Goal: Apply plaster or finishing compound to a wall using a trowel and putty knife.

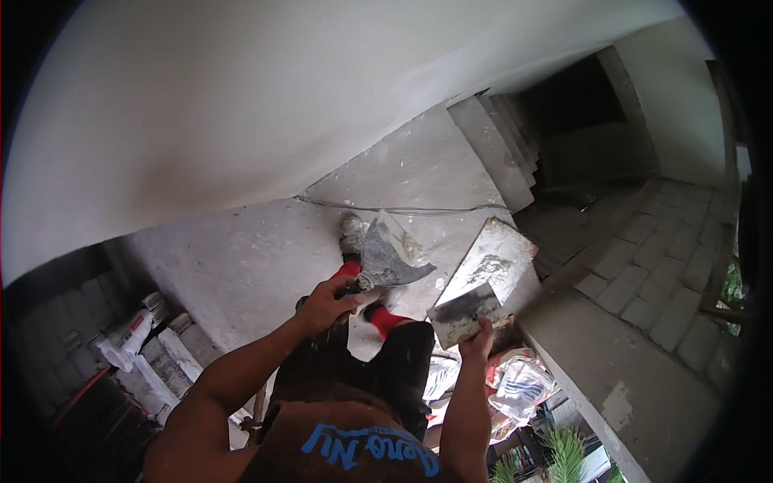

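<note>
My left hand (332,304) is closed on the handle of a grey, plaster-smeared trowel-like tool (390,258) with a whitish patch on its wide blade, held above the floor near my red-socked feet (378,318). My right hand (477,342) grips a rectangular flat float (463,314), stained dark and pale, at the lower right. Just beyond it lies a pale, splattered board (499,249). The float overlaps that board in the view; whether they touch I cannot tell.
A white wall (241,97) curves overhead, with a cable (411,211) along the landing. Concrete steps (491,153) stand at the back right, beside a ledge (612,386) and block wall (660,266). Sacks (519,386) sit at lower right; rubble and bags (129,346) at left.
</note>
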